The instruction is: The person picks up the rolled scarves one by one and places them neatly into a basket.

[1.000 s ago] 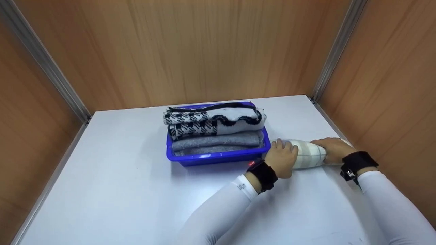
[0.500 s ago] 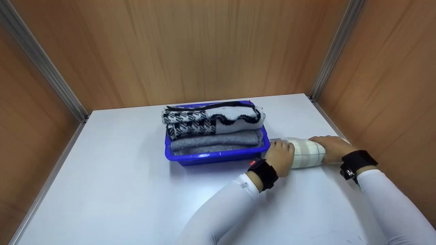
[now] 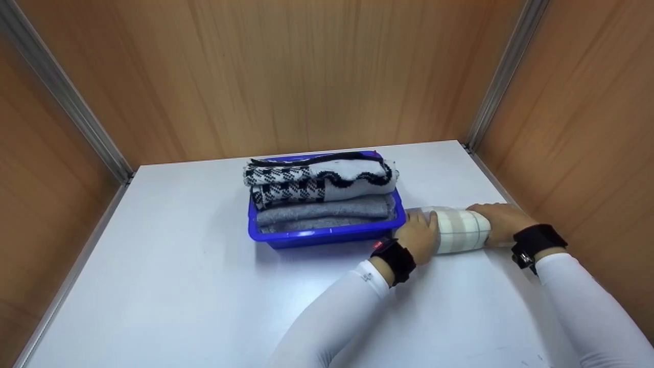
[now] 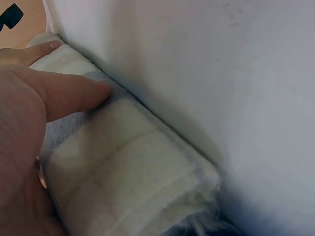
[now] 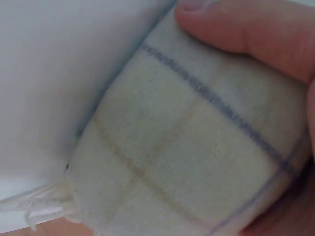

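Note:
A folded cream plaid scarf with grey-blue and tan stripes lies on the white table, right of a blue basket. My left hand grips its left part, close to the basket's front right corner. In the left wrist view the thumb lies over the scarf's top and the other fingers are mostly hidden. My right hand holds the right end, with the thumb across the cloth in the right wrist view. Loose fringe shows at one end there.
In the basket lie a folded black-and-white patterned knit and, in front of it, folded grey cloth. Wood-grain panels enclose the table at the back and both sides. The right panel stands close to my right hand.
My left hand has shifted slightly left along the scarf, leaving a bit more cloth visible between the hands. The right hand stays nearly in place, and the basket looks unmoved.

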`<state>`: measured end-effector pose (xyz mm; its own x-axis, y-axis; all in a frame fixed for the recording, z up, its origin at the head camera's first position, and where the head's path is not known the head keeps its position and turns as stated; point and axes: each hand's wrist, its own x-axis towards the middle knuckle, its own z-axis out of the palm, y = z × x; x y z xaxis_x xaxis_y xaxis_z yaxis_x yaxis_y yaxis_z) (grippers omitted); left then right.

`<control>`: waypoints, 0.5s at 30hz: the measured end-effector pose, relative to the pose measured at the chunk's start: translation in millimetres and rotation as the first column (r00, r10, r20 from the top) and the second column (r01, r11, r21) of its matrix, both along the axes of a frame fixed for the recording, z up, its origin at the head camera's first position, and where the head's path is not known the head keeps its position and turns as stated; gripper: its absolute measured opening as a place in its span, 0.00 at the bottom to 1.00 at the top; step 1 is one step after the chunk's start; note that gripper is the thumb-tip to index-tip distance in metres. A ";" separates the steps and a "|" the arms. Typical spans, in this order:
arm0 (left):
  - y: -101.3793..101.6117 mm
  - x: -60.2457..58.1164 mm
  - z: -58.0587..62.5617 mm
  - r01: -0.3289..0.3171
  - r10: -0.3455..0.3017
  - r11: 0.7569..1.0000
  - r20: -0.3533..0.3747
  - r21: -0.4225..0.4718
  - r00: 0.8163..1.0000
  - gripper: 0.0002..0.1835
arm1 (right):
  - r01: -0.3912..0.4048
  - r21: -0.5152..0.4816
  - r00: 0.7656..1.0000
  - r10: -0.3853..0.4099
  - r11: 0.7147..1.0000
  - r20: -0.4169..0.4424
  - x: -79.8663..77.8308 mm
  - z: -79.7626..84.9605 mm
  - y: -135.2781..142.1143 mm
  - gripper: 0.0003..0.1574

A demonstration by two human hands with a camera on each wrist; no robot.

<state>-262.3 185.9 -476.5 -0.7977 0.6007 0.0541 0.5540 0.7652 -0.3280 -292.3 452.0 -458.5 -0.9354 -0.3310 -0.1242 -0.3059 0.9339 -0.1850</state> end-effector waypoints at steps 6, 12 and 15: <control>-2.2 0.1 2.4 -0.021 0.015 0.998 0.090 0.063 0.996 0.45 | 0.006 -0.003 0.999 -0.006 1.000 0.035 0.0 2.6 -1.0 0.49; -4.1 3.3 2.6 -0.021 0.012 0.996 0.098 0.092 0.995 0.44 | -0.013 0.005 0.999 0.012 1.000 0.046 1.3 6.3 -2.9 0.50; -4.9 4.6 1.6 -0.009 0.001 0.996 0.086 0.088 0.996 0.46 | -0.010 0.006 0.999 0.010 1.000 0.048 1.2 6.4 -3.1 0.50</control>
